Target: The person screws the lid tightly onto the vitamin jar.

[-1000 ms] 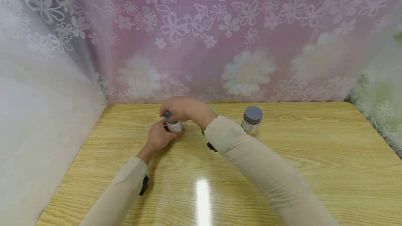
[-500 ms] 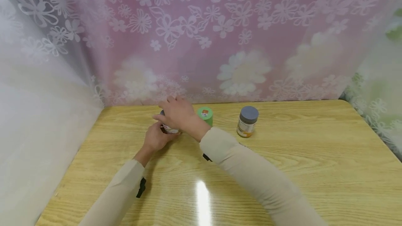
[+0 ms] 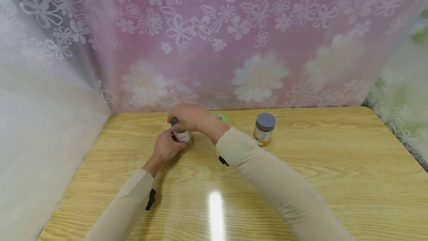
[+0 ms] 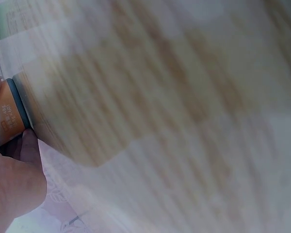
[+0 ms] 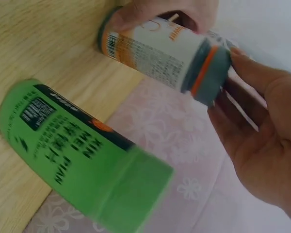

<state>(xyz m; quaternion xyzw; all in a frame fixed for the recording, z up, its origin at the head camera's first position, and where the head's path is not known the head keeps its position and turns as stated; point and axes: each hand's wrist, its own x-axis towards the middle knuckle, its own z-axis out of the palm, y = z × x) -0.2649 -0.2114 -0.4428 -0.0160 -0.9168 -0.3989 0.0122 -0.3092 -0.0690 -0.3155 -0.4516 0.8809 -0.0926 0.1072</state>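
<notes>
On the left part of the wooden table stands a supplement jar [image 3: 182, 137] with a white and orange label. My left hand [image 3: 165, 146] grips its body low down, thumb and fingers around it; the left wrist view shows fingers at the jar's orange label [image 4: 9, 114]. From above, my right hand [image 3: 190, 116] pinches the jar's dark grey lid [image 5: 216, 73] between thumb and fingers. In the right wrist view, an orange band runs around this lid. The right hand hides part of the lid in the head view.
Close by stands a green canister [image 5: 82, 150], mostly hidden behind the right wrist in the head view. Further right is a second grey-lidded jar [image 3: 265, 127]. A pink floral curtain [image 3: 207, 66] hangs along the table's back edge.
Half a second ago the right hand's fingers were spread above the lid; now they are curled around it again. The left hand has kept its grip on the jar.
</notes>
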